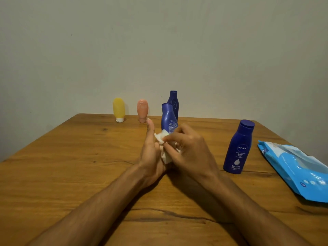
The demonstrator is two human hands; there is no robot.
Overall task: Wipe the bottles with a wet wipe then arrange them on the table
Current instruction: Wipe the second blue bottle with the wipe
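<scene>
Both hands, left hand (150, 153) and right hand (188, 148), pinch a crumpled white wipe (164, 144) before a smooth curved blue bottle (167, 118) on the grainy wooden table (71, 166).

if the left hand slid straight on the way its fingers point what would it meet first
Probably the peach squeeze tube at the wooden table's far edge; the left hand points toward it, though depth is unclear.

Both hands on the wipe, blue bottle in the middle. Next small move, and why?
Probably rub the wet wipe up the tilted blue bottle: the right hand pinches the wipe near its base, the left hand steadies there, and the upper body is uncovered.
</scene>
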